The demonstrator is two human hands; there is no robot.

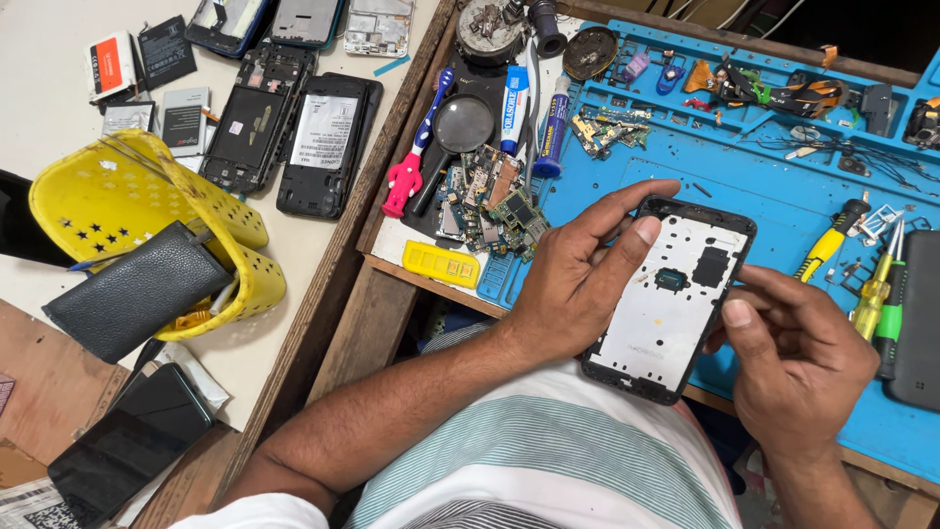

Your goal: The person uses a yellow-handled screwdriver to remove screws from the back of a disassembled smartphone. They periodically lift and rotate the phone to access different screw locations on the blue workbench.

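I am holding an opened phone (671, 299) above the near edge of the blue mat (783, 196), its back cover off and its white inner frame facing up, with a small dark chip part and a black square patch showing near the upper half. My left hand (578, 284) is gripping it from the left side, fingers curled round the top edge and the thumb pressing on the white face. My right hand (798, 353) is cupping the lower right edge, thumb laid along the rim, fingers partly closed behind it; I cannot tell how firmly it is gripping. I judge I am at the inspection stage of stripping this phone, turning it to look over the frame before anything more comes off. The next move, as I read it, is calling for a tool, and the yellow screwdriver (830, 240) and the green one (874, 294) are lying just beside my right hand on the mat. Further left, a heap of circuit boards (490, 201) is sitting by a magnifier (460, 127), and a yellow basket (147, 216) is resting on the white table (49, 98).
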